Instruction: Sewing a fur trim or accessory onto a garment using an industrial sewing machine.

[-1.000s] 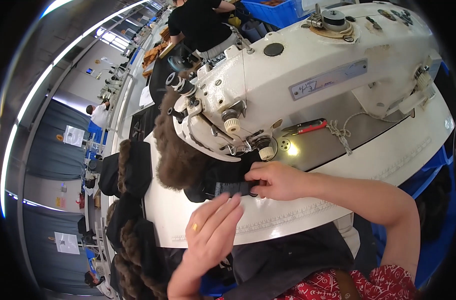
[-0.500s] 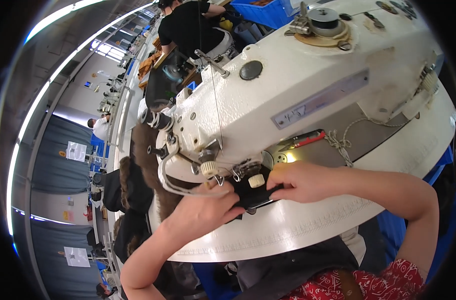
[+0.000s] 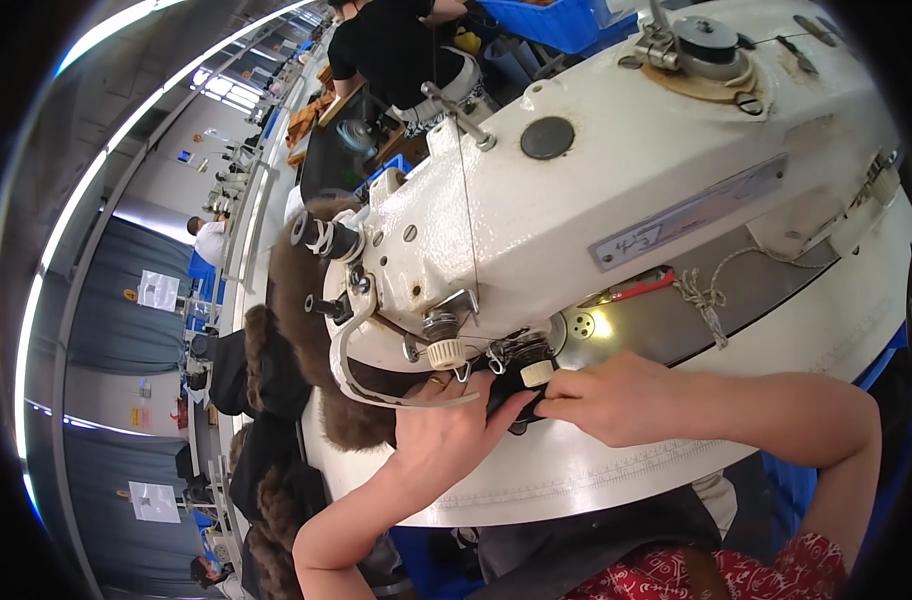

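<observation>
A white industrial sewing machine (image 3: 536, 210) stands over the pale table. Under its needle area lies a piece of black fabric (image 3: 508, 392), mostly hidden by the hands and machine parts. My left hand (image 3: 441, 425) grips the fabric at its left side, a ring on one finger, the thumb stretched toward the other hand. Close by on the right, my right hand (image 3: 616, 400) pinches the fabric's near edge, its fingertips bunched together. Brown fur trim (image 3: 356, 415) spreads out left of my left hand, beside the machine head. The needle itself is hidden.
Red-handled thread snippers (image 3: 641, 287) lie on the machine bed near a knotted cord (image 3: 704, 300). A printed ruler scale (image 3: 616, 470) runs along the table's front edge. Black, fur-trimmed garments (image 3: 261, 370) hang at the left. Another person (image 3: 391, 50) works beyond the machine.
My hands have come closer together, the left thumb now almost touching the right fingers. More brown fur shows beside my left hand. The whole view has shifted slightly.
</observation>
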Demonstrator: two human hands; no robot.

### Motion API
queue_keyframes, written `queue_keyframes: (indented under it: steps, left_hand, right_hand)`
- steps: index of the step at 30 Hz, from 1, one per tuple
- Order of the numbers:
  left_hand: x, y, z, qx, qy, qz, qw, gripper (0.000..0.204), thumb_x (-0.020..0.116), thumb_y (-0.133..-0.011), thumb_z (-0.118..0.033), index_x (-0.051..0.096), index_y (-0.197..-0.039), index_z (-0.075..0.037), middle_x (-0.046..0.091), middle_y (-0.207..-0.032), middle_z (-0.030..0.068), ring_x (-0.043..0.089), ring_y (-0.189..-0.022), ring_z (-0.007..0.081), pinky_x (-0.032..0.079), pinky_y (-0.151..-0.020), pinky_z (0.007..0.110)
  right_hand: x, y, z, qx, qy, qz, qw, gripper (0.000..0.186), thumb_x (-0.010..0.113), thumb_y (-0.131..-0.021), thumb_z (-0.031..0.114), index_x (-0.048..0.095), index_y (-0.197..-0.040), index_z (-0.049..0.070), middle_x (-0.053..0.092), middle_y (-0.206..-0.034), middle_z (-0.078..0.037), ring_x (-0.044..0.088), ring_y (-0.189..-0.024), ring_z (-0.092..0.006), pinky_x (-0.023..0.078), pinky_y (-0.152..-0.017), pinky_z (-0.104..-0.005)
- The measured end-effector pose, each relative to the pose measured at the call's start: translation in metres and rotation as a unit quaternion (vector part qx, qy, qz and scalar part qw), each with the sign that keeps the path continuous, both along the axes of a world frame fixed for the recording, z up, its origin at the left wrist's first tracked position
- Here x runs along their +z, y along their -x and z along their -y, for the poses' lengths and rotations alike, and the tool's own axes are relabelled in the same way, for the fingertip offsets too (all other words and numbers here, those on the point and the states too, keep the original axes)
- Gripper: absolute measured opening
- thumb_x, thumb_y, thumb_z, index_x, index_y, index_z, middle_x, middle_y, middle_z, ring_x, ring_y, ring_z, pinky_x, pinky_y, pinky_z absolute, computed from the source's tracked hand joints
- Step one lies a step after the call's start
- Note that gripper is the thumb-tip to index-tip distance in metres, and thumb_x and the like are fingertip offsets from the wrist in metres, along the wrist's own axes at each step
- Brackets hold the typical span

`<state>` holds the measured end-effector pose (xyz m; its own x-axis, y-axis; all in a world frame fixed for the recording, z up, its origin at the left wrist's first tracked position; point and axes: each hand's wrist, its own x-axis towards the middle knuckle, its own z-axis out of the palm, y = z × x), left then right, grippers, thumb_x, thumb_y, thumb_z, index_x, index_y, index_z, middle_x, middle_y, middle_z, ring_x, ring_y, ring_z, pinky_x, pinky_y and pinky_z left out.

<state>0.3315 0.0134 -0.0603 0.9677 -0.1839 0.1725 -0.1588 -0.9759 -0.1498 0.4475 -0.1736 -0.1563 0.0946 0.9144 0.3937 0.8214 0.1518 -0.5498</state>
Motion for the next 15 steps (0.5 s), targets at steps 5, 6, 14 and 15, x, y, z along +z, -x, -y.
queue_keyframes:
  steps: [5, 6, 14, 15]
  left_hand:
    - [-0.003, -0.007, 0.01, 0.044, -0.094, -0.057, 0.993, 0.026, 0.077, -0.08, -0.026, 0.066, -0.085, -0.004, 0.065, -0.07, 0.007, 0.064, -0.062, 0.0256, 0.046, -0.049, 0.035]
    - [-0.005, -0.006, 0.009, 0.045, -0.095, -0.056, 0.993, 0.026, 0.077, -0.08, -0.026, 0.066, -0.085, -0.004, 0.065, -0.07, 0.007, 0.064, -0.062, 0.0256, 0.046, -0.049, 0.035]
    - [-0.012, -0.002, 0.011, -0.025, 0.049, 0.016, 0.998, 0.005, 0.069, -0.084, -0.01, 0.069, -0.088, -0.008, 0.065, -0.077, 0.0077, 0.061, -0.065, 0.0263, 0.048, -0.054, 0.036]
    - [-0.013, -0.001, 0.014, -0.022, 0.053, 0.018, 0.998, 0.005, 0.069, -0.084, -0.01, 0.069, -0.088, -0.008, 0.065, -0.077, 0.0077, 0.061, -0.065, 0.0263, 0.048, -0.054, 0.036]
  right_hand:
    - [0.0, 0.005, 0.002, 0.022, 0.001, 0.052, 0.998, 0.043, 0.059, -0.082, 0.007, 0.062, -0.125, 0.01, 0.058, -0.108, -0.006, 0.067, -0.08, -0.0237, 0.055, -0.06, -0.0368]
    - [0.0, 0.005, 0.002, 0.026, -0.013, 0.067, 0.997, 0.043, 0.059, -0.082, 0.007, 0.062, -0.125, 0.009, 0.058, -0.109, -0.005, 0.067, -0.083, -0.0236, 0.055, -0.061, -0.0365]
    - [-0.005, 0.006, 0.0, 0.059, -0.024, 0.069, 0.996, 0.036, 0.062, -0.08, 0.008, 0.065, -0.116, 0.008, 0.058, -0.107, -0.005, 0.063, -0.089, -0.0219, 0.056, -0.062, -0.0358]
    - [-0.004, 0.006, -0.001, 0.077, -0.025, 0.077, 0.994, 0.032, 0.062, -0.079, 0.008, 0.067, -0.111, 0.007, 0.058, -0.106, -0.005, 0.062, -0.089, -0.0217, 0.056, -0.063, -0.0354]
